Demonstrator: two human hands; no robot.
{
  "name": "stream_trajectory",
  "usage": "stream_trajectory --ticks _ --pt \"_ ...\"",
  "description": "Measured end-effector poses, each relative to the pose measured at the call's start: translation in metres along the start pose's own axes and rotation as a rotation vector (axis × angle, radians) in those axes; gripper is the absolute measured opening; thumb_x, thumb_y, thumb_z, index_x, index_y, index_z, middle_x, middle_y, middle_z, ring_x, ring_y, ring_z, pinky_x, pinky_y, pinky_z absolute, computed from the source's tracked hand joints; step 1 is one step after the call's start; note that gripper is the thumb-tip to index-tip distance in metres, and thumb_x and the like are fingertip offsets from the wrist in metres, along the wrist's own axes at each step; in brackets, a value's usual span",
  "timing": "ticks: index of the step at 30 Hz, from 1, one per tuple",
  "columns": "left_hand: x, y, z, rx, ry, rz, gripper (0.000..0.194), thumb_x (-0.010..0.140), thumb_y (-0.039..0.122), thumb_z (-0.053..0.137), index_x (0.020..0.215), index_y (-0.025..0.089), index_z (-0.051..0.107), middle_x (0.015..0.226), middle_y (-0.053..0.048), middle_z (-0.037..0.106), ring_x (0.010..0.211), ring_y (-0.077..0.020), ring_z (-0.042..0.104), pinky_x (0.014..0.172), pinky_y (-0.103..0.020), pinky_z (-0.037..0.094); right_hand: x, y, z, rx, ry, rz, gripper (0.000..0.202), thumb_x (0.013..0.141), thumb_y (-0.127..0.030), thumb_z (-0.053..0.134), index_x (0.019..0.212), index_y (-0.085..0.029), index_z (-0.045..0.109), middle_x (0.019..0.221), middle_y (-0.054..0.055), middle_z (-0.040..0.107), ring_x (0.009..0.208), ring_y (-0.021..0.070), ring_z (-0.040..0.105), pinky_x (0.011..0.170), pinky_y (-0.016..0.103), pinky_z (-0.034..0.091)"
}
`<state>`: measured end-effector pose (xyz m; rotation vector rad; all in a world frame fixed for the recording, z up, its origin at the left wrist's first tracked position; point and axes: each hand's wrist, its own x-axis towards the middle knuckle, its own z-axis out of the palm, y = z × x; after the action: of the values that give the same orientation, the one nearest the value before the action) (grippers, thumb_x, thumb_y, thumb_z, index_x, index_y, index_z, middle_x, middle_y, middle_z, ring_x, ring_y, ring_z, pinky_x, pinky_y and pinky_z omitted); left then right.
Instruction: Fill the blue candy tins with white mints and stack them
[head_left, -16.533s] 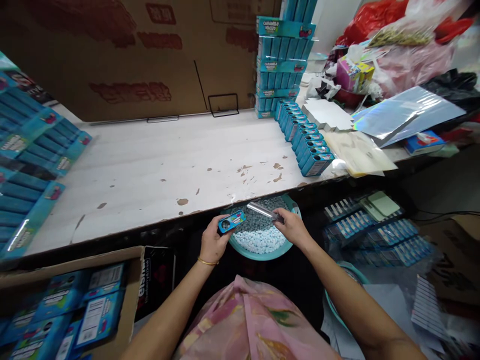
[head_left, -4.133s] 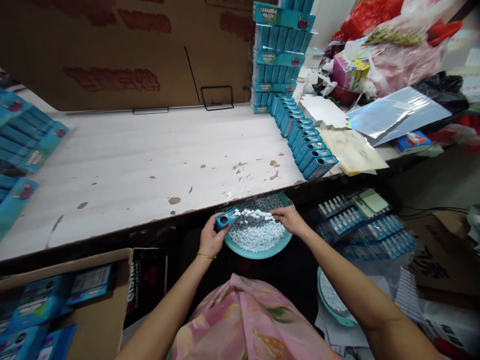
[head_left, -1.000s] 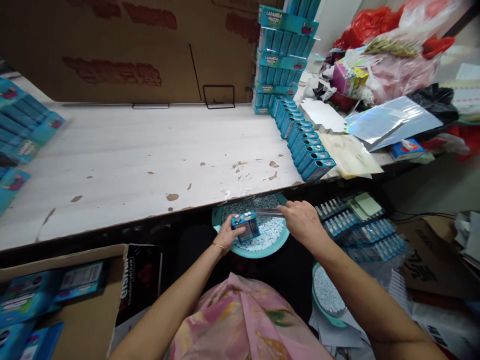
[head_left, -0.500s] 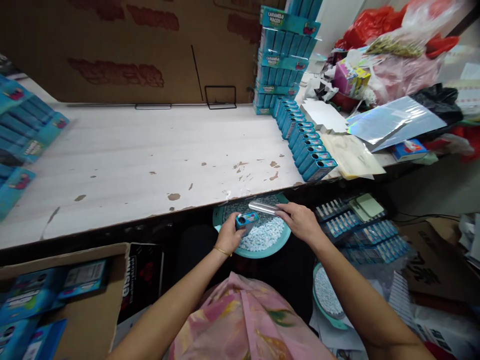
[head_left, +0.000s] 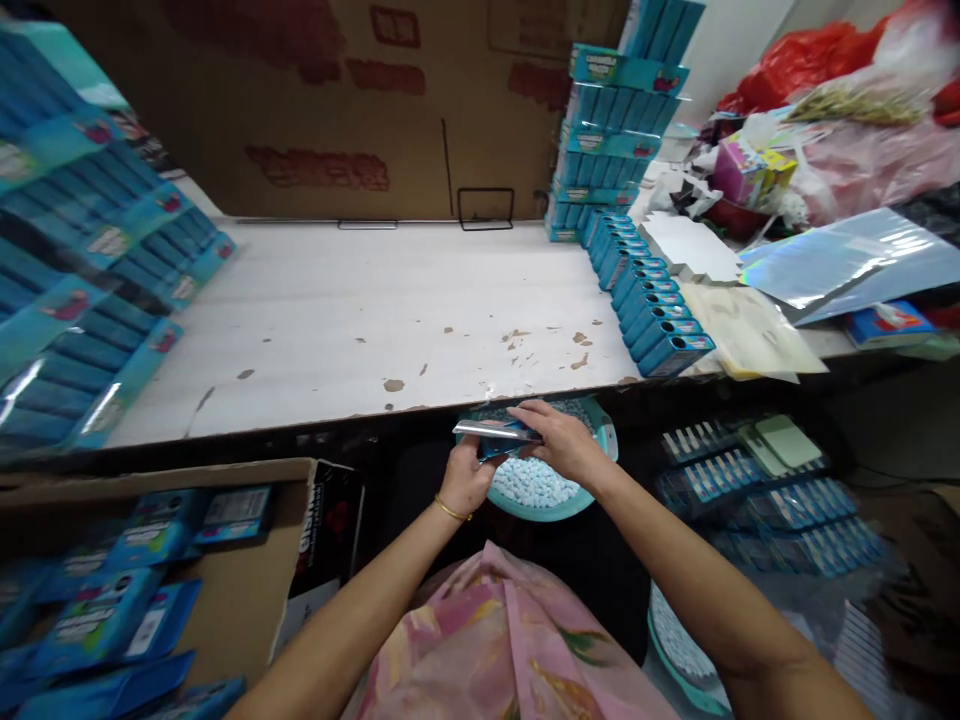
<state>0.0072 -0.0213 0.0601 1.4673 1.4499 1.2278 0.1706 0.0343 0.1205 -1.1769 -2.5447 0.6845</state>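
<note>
Small pale blue and white candies (head_left: 534, 484) fill a turquoise basin (head_left: 553, 514) below the table's front edge. Over it, my left hand (head_left: 463, 482) has its fingers around a small blue candy box (head_left: 492, 449). A narrow metal scoop (head_left: 487, 431) lies across the top of that box and hides its opening. My right hand (head_left: 564, 440) grips the scoop's right end, close to the left fingers. I cannot make out whether the scoop carries any candies.
Blue boxes with round holes (head_left: 667, 342) line the table's right side, before stacked display packs (head_left: 611, 140). More packs (head_left: 97, 240) tower at left. A carton (head_left: 240, 590) holds blue boxes at lower left. A second candy basin (head_left: 679, 665) and packed trays (head_left: 780, 520) sit at lower right.
My right hand has moved left, bringing the scoop from above the candies to across the top of the box. My view has swung left, so more of the left stack and carton shows.
</note>
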Motion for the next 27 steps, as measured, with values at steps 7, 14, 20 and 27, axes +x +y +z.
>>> stream_trajectory --ticks 7,14,20,27 --pt "-0.004 -0.004 -0.008 -0.085 0.119 0.132 0.035 0.068 0.011 0.051 0.102 0.02 0.051 0.106 -0.005 0.058 0.099 -0.0174 0.053 0.088 -0.034 0.041 0.001 0.001 -0.013 0.276 0.183 -0.065 0.042 0.068 -0.021 0.063 0.109 -0.025 0.056 0.102 0.003 0.057 0.094 0.0151 0.053 0.083 0.026 0.042" --pt "-0.003 0.004 -0.006 0.234 0.087 0.242 0.047 0.062 0.001 0.043 0.105 0.02 0.05 0.103 -0.005 0.058 0.099 -0.0173 0.052 0.089 -0.035 0.039 -0.002 0.0 -0.006 0.304 0.261 -0.051 0.039 0.066 -0.02 0.064 0.104 -0.025 0.06 0.104 0.003 0.057 0.096 0.016 0.053 0.085 0.027 0.042" --pt "-0.001 -0.002 -0.017 0.391 0.052 0.211 0.041 0.063 0.005 0.047 0.102 0.019 0.051 0.099 -0.006 0.059 0.094 -0.0198 0.052 0.085 -0.037 0.04 0.001 -0.005 -0.007 0.292 0.275 -0.016 0.034 0.069 -0.02 0.06 0.102 -0.024 0.061 0.102 0.003 0.059 0.097 0.0157 0.053 0.086 0.027 0.041" --pt "-0.013 0.026 -0.021 0.049 0.028 0.032 0.043 0.067 0.016 0.056 0.109 0.019 0.047 0.106 -0.007 0.056 0.097 -0.0199 0.053 0.086 -0.035 0.042 0.006 -0.029 -0.006 0.002 -0.027 -0.08 0.048 0.07 -0.019 0.056 0.117 -0.028 0.05 0.116 0.002 0.053 0.099 0.0188 0.053 0.084 0.03 0.043"
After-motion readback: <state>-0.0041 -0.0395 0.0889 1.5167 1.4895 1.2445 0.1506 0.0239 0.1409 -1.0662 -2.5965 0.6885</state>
